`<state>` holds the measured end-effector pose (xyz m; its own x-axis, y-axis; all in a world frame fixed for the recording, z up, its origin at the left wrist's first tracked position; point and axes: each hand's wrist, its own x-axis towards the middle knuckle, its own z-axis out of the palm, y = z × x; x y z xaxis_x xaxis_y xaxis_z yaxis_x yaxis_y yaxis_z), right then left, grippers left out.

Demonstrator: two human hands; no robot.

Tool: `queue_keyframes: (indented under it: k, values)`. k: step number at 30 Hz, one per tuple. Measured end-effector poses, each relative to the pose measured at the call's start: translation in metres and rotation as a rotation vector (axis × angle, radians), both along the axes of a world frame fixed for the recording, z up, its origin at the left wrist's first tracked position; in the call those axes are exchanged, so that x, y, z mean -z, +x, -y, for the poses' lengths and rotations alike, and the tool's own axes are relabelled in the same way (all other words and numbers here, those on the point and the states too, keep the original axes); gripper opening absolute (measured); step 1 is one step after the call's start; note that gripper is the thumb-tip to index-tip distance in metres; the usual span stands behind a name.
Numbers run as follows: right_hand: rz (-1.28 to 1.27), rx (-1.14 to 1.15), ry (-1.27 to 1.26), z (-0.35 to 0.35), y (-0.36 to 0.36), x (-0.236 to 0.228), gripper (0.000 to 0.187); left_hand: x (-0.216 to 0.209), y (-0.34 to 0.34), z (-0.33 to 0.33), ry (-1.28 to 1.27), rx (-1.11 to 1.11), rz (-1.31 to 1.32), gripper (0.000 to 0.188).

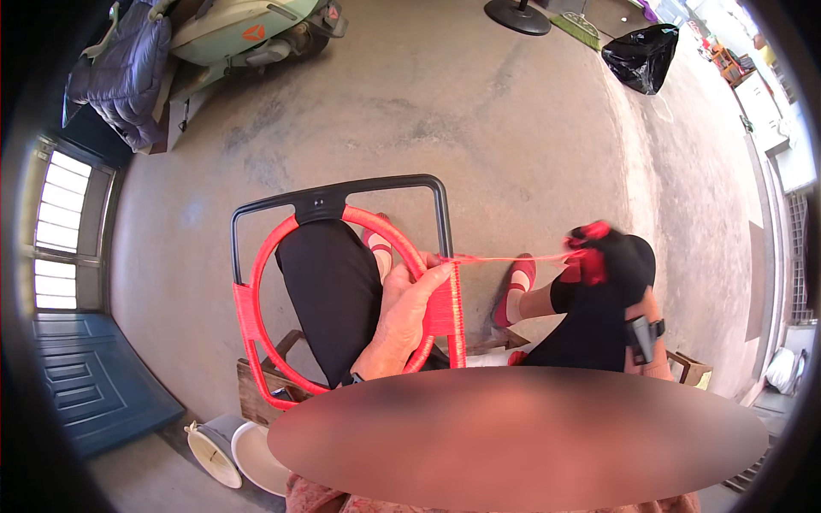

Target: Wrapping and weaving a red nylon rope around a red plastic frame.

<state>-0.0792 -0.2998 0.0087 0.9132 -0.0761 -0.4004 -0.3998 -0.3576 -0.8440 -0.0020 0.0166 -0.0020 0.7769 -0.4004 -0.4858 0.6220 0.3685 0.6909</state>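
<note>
A black frame (318,205) partly wrapped in red is supported over the left thigh (327,295), its right side gripped by the left hand (400,309). Red cord (513,258) is stretched from it, pinched in the blurred, gloved right hand (601,254)

No legible text, orange emblem (254,32) — on scooter (214,43)

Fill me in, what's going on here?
A person's left hand grips the right side of a black frame with a round inner ring. Their right hand, blurred, in a red-and-black glove, holds a red cord stretched to that side. Red wrapping covers the ring and lower frame; the top bar is bare.
</note>
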Motion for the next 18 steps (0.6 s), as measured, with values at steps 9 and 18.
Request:
queue_keyframes:
  k: [9,18]
  values:
    - [0.373,0.475,-0.136,0.021,-0.02,0.028,0.04,0.0,-0.001,0.002,0.007,0.034,0.017,0.012]
    - [-0.182,-0.206,0.488,-0.116,0.038,0.036,0.029,-0.002,-0.002,0.008,-0.037,-0.021,0.072,0.017]
